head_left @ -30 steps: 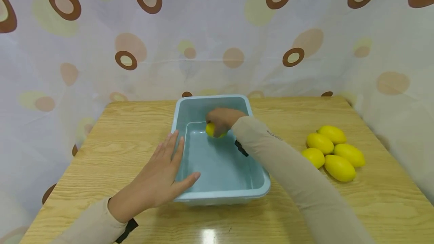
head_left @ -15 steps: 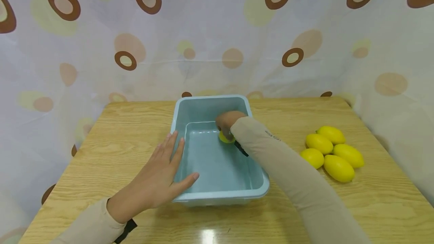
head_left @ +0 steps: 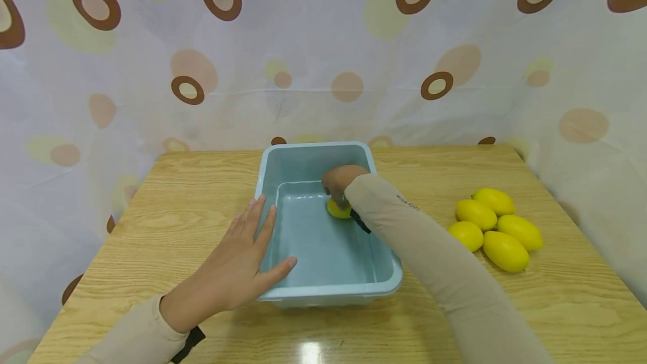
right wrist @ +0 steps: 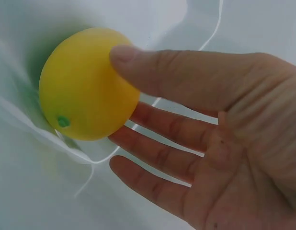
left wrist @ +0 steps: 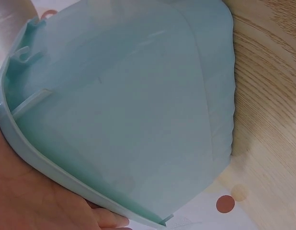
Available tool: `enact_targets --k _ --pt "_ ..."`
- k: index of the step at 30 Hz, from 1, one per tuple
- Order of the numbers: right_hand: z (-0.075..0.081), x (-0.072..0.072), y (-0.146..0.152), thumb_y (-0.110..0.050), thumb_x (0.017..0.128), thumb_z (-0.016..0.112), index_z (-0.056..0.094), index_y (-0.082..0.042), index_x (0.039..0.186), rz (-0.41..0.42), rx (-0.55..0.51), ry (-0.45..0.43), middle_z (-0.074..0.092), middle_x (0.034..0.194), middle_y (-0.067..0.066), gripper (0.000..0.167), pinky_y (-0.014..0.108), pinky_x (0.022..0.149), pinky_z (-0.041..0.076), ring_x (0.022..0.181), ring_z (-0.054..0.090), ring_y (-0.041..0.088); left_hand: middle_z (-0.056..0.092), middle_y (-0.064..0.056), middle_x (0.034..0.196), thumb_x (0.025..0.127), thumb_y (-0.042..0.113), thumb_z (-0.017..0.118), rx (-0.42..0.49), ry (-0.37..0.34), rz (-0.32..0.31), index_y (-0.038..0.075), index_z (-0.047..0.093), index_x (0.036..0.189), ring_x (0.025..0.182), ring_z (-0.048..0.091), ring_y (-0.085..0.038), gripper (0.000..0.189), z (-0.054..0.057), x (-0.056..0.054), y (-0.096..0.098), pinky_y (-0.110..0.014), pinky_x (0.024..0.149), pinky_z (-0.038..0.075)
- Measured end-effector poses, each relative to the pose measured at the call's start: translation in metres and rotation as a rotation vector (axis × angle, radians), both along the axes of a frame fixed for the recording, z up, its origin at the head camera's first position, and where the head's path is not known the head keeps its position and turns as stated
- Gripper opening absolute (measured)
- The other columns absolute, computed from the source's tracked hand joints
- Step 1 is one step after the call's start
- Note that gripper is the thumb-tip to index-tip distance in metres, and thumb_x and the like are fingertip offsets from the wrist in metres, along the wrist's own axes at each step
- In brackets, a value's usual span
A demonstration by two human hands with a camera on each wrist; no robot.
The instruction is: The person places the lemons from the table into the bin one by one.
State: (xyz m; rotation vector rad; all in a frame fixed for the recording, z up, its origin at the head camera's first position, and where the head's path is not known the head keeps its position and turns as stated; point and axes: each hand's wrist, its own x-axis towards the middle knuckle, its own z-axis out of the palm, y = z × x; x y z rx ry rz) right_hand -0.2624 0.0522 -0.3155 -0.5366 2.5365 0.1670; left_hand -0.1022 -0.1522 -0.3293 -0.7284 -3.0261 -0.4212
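The right hand (head_left: pixel 341 181) reaches down inside the blue bin (head_left: pixel 315 249) and pinches a yellow lemon (head_left: pixel 337 209) between its thumb and fingers. The lemon is low in the bin, to the right of its middle; whether it touches the floor of the bin cannot be told. The right wrist view shows the thumb on the lemon's side, two fingers reaching to its other side, another finger extended just below, and a small green spot at one end of the lemon.

The left hand (head_left: pixel 227 268) lies along the left rim of the bin, fingers straight and spread, thumb pointing over the near left corner. The left wrist view shows the palm against the rim and the bin's smooth outer wall below it.

The bin stands at about the middle of the counter (head_left: pixel 202 206), its far end close to the counter's far edge and its near end toward the near edge. Five more lemons (head_left: pixel 505 250) lie in a close cluster toward the counter's right edge, well apart from the bin; the leftmost is beside the right sleeve (head_left: pixel 440 251). Both sleeves are beige, with a black strap (head_left: pixel 189 344) at each wrist. A curtain (head_left: pixel 313 32) with brown and yellowish ovals hangs behind the counter.
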Motion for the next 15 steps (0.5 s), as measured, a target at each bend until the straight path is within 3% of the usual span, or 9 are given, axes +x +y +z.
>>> enact_targets --k 6,15 --pt "-0.0058 -0.0081 -0.0008 -0.010 0.084 0.073 0.051 -0.015 0.138 -0.051 -0.027 -0.053 0.052 0.137 0.003 0.058 0.037 0.094 0.048 0.115 0.051 0.020 0.001 -0.021 0.159 0.093 0.065 0.038 -0.007 -0.001 -0.004 -0.002 0.018 0.151 0.146 0.002 -0.037 0.091 0.0000 0.0001 0.0000 -0.057 0.114 0.015" --pt "-0.0028 -0.0102 0.0000 -0.011 0.086 0.071 0.049 -0.016 0.141 -0.093 -0.068 -0.083 0.049 0.141 0.005 0.059 0.039 0.093 0.047 0.114 0.050 0.022 0.001 -0.020 0.159 0.093 0.067 0.038 -0.012 -0.009 0.000 -0.001 0.017 0.152 0.147 0.001 -0.036 0.092 -0.0008 -0.0005 -0.0002 -0.057 0.114 0.015"
